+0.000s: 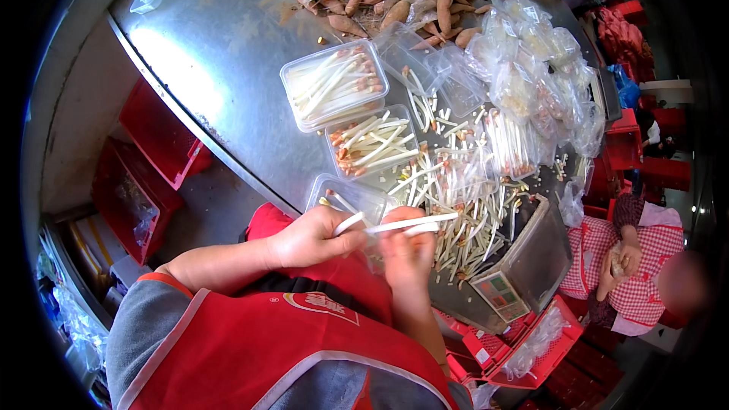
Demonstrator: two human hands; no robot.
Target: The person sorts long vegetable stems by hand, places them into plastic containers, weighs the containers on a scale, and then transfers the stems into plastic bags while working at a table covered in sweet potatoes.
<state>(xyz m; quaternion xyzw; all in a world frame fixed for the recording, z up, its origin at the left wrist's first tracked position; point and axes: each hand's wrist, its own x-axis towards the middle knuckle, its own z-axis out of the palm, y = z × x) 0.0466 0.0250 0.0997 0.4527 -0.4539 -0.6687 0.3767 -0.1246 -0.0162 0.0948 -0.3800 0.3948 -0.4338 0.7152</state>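
Observation:
My left hand (319, 240) is closed around a thick white stalk (348, 224), a peanut sprout by its look. Beside it, my right hand (405, 247), slightly blurred, pinches longer white sprout stalks (424, 221) whose ends reach toward my left fingers. Just beyond both hands sits a clear plastic tray (364, 198) with a few sprouts in it. Farther out, one tray (373, 154) holds sprouts with reddish-brown heads, and another (302, 111) is packed full of them. To the right of my hands spreads a heap of loose sprouts (467, 233).
Sweet potatoes (398, 11) lie at the far side of the metal table (239, 68). Clear bags of produce (524, 68) pile up at the right, above a digital scale (507, 290). Red crates (131, 199) stand at floor level. A co-worker in a checked apron (649, 262) is at the right.

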